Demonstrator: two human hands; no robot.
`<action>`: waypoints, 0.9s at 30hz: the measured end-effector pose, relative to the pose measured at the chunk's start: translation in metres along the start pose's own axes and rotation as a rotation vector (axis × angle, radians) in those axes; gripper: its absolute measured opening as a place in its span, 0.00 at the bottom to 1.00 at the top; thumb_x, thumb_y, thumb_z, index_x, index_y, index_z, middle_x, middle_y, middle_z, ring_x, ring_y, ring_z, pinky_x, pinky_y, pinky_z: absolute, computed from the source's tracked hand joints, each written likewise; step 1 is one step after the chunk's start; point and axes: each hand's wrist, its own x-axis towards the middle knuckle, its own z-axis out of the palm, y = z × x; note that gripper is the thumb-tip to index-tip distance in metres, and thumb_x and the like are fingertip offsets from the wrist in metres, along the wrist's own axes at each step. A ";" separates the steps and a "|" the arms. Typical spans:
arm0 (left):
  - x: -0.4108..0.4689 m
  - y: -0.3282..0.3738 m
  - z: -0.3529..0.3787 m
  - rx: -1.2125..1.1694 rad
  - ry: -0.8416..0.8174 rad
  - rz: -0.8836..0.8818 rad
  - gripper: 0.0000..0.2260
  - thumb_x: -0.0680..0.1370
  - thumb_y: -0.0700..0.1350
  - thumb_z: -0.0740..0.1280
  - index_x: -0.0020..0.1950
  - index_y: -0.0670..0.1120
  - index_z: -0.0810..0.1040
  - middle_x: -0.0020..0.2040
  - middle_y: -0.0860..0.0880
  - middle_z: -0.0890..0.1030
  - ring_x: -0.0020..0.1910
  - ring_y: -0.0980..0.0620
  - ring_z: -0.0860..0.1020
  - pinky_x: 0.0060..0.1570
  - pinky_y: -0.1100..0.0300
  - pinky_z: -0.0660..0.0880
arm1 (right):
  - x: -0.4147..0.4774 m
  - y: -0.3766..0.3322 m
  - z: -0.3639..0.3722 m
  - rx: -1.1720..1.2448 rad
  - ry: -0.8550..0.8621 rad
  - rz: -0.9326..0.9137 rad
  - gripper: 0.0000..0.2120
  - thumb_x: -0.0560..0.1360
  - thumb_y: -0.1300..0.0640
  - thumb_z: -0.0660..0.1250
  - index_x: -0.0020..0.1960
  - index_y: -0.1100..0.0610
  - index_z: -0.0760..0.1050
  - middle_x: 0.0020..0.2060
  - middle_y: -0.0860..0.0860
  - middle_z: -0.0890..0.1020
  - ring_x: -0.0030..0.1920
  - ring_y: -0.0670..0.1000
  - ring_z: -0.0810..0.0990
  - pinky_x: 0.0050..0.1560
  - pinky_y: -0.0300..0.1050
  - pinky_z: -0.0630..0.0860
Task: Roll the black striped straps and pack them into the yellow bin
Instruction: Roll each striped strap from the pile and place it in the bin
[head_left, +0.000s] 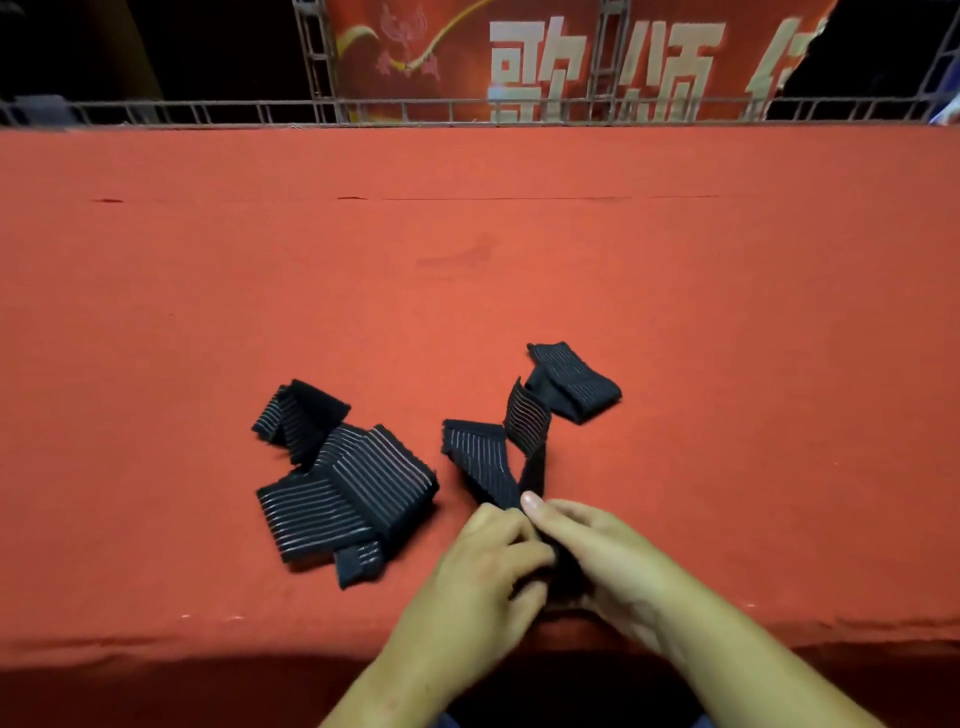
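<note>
Near the front edge of the red table (467, 260), one end of a black striped strap (524, 431) was clasped in the curled fingers of the left hand (483, 566) and the right hand (597, 551). A heap of straps (353, 483) was laid just to its left.

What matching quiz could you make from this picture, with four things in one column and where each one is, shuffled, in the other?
Things:
1. twisted strap
2. strap pile
3. red cloth
4. banner

Places:
A. spread flat beneath the straps
B. behind the metal railing
C. lying untouched, off to the left
D. near end gripped by the left hand and right hand

Pairs: 1-D, 2-C, 3-A, 4-B
</note>
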 end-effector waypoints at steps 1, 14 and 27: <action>-0.001 0.001 0.001 -0.013 -0.024 0.018 0.07 0.73 0.40 0.69 0.48 0.50 0.80 0.49 0.56 0.75 0.52 0.54 0.72 0.57 0.66 0.70 | -0.001 0.000 -0.001 -0.013 -0.015 0.007 0.17 0.73 0.39 0.73 0.50 0.52 0.82 0.37 0.51 0.81 0.36 0.49 0.79 0.37 0.44 0.75; -0.009 0.009 0.008 -0.106 0.134 -0.236 0.22 0.78 0.47 0.71 0.72 0.56 0.74 0.67 0.62 0.70 0.71 0.57 0.71 0.71 0.66 0.65 | -0.020 0.016 -0.044 -0.122 0.501 -0.175 0.11 0.69 0.62 0.64 0.29 0.54 0.72 0.27 0.50 0.75 0.32 0.50 0.71 0.36 0.46 0.64; -0.005 0.003 0.029 -0.335 0.088 -0.409 0.03 0.76 0.47 0.77 0.49 0.54 0.88 0.44 0.58 0.83 0.47 0.58 0.83 0.48 0.70 0.72 | -0.054 0.039 -0.091 -0.454 0.773 -0.112 0.18 0.74 0.43 0.75 0.48 0.53 0.72 0.42 0.55 0.83 0.41 0.56 0.81 0.47 0.55 0.78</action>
